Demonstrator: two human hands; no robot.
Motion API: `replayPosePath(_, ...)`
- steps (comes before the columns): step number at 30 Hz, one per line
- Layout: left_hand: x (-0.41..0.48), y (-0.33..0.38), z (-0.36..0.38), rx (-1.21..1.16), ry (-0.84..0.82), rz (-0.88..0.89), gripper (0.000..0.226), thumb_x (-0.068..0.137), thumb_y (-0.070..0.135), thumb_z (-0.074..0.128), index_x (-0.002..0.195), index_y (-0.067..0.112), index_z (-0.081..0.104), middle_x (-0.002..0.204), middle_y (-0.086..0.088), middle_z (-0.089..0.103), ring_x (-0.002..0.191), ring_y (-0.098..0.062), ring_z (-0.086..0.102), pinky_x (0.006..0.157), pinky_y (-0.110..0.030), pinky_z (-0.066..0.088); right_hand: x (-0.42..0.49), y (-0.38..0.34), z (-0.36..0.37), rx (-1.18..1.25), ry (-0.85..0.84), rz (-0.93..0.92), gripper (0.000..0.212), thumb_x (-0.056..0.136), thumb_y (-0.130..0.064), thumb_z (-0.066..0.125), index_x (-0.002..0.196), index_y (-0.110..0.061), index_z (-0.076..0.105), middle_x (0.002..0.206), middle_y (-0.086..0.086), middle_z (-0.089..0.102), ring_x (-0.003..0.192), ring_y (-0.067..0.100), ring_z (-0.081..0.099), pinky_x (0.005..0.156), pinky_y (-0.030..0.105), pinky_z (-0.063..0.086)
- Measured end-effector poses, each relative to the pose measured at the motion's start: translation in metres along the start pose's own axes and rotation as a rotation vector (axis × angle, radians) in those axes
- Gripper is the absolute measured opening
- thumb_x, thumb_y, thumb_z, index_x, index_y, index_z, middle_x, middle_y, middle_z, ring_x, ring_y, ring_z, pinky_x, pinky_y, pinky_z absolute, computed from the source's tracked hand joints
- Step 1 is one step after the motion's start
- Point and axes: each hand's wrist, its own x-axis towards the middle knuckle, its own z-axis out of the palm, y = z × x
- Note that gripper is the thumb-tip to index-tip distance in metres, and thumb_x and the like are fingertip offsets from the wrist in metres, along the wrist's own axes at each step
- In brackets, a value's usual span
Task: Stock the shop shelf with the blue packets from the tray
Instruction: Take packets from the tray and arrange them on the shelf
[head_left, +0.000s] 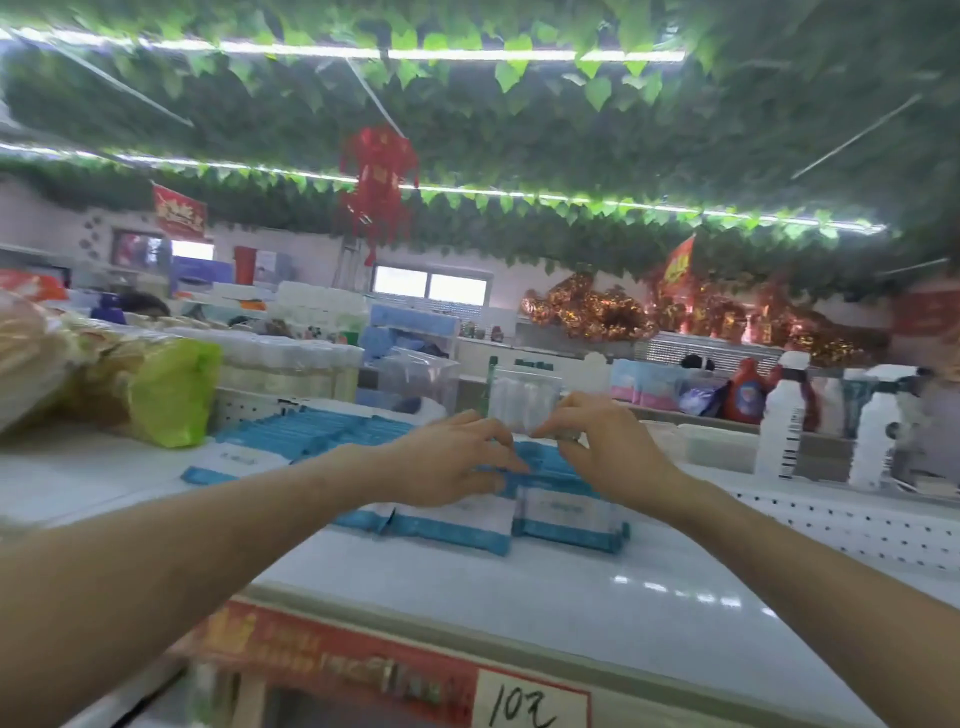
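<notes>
Two outstretched hands, left (447, 460) and right (597, 447), fingers curled, pinch upright blue packets (566, 512).

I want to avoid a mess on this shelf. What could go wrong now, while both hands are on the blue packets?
1. The blue packets stand on edge under the left hand and right hand; released carelessly, the row may topple forward.
2. The white bottles stand close on the right; the right arm, when drawn back, might knock them.
</notes>
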Motion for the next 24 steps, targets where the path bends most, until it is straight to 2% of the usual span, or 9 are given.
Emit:
replayPosePath(3,-0.104,-0.036,-0.027,0.003,0.013,-0.217,0.055,0.102,0.065,0.031,0.15,0.042,0.046,0.144,0.008,0.049,0.13,-0.019,0.046,0.112,-0.04,0.038,0.031,-0.068,0.042,0.094,-0.053,-0.105,0.033,0.094,-0.011,0.061,0.112,-0.034,0.076,0.106,-0.013,0.066,0.101,0.012,0.059,0.094,0.044,0.052)
replayPosePath(6,-0.238,-0.054,-0.057,0.024,-0.006,-0.481,0.071,0.094,0.076,0.024,0.153,0.041,0.041,0.143,0.011,0.049,0.128,-0.015,0.05,0.103,-0.027,0.037,0.057,-0.161,0.095,0.217,-0.138,-0.255,0.034,0.092,-0.015,0.059,0.116,-0.033,0.075,0.106,-0.01,0.069,0.1,0.015,0.062,0.093,0.047,0.051)
replayPosePath(9,-0.382,-0.039,-0.094,0.015,-0.081,-0.722,0.062,0.1,0.071,0.03,0.156,0.044,0.035,0.139,0.015,0.046,0.124,-0.007,0.045,0.098,-0.018,0.033,0.067,-0.277,0.142,0.401,-0.275,-0.452,0.035,0.093,-0.024,0.056,0.123,-0.032,0.071,0.107,-0.008,0.07,0.099,0.014,0.063,0.091,0.045,0.053)
replayPosePath(12,-0.529,0.0,-0.119,0.06,-0.146,-0.944,0.064,0.099,0.072,0.029,0.156,0.044,0.033,0.136,0.02,0.045,0.125,-0.006,0.045,0.101,-0.024,0.037,0.048,-0.407,0.178,0.501,-0.477,-0.712,0.04,0.1,-0.028,0.057,0.14,-0.034,0.06,0.124,-0.005,0.065,0.105,0.009,0.058,0.094,0.033,0.048)
replayPosePath(16,-0.712,0.101,-0.119,0.077,-0.177,-1.276,0.086,0.087,0.088,0.017,0.154,0.039,0.039,0.127,0.009,0.057,0.116,-0.013,0.054,0.101,-0.029,0.042,-0.02,-0.57,0.224,0.514,-0.692,-1.018,0.048,0.104,-0.034,0.054,0.15,-0.042,0.044,0.146,-0.008,0.053,0.124,0.012,0.053,0.101,0.033,0.045)
replayPosePath(19,-0.819,0.215,-0.108,-0.059,-0.235,-1.477,0.092,0.088,0.086,0.019,0.154,0.028,0.043,0.142,0.005,0.057,0.128,-0.013,0.053,0.112,-0.025,0.036,-0.097,-0.675,0.247,0.482,-0.807,-1.303,0.051,0.104,-0.028,0.056,0.153,-0.034,0.044,0.134,0.0,0.06,0.119,0.017,0.055,0.099,0.029,0.041)
replayPosePath(21,-0.874,0.292,-0.102,-0.108,-0.241,-1.65,0.082,0.089,0.084,0.024,0.153,0.035,0.042,0.147,0.013,0.051,0.131,-0.008,0.05,0.115,-0.024,0.033,-0.147,-0.734,0.259,0.421,-0.852,-1.464,0.052,0.104,-0.031,0.054,0.154,-0.038,0.04,0.135,-0.001,0.057,0.122,0.017,0.054,0.1,0.033,0.042)
replayPosePath(23,-0.917,0.361,-0.095,-0.129,-0.242,-1.856,0.07,0.085,0.089,0.027,0.146,0.057,0.035,0.141,0.013,0.056,0.125,-0.009,0.054,0.112,-0.031,0.041,-0.196,-0.789,0.267,0.42,-0.87,-1.581,0.051,0.103,-0.034,0.055,0.152,-0.041,0.042,0.137,-0.003,0.054,0.127,0.018,0.051,0.102,0.039,0.046)
replayPosePath(24,-0.932,0.389,-0.092,-0.141,-0.235,-1.955,0.067,0.085,0.087,0.033,0.146,0.06,0.033,0.141,0.012,0.056,0.126,-0.011,0.055,0.11,-0.034,0.043,-0.219,-0.815,0.271,0.428,-0.885,-1.621,0.049,0.102,-0.035,0.056,0.15,-0.039,0.045,0.137,-0.003,0.053,0.128,0.019,0.051,0.102,0.04,0.046)
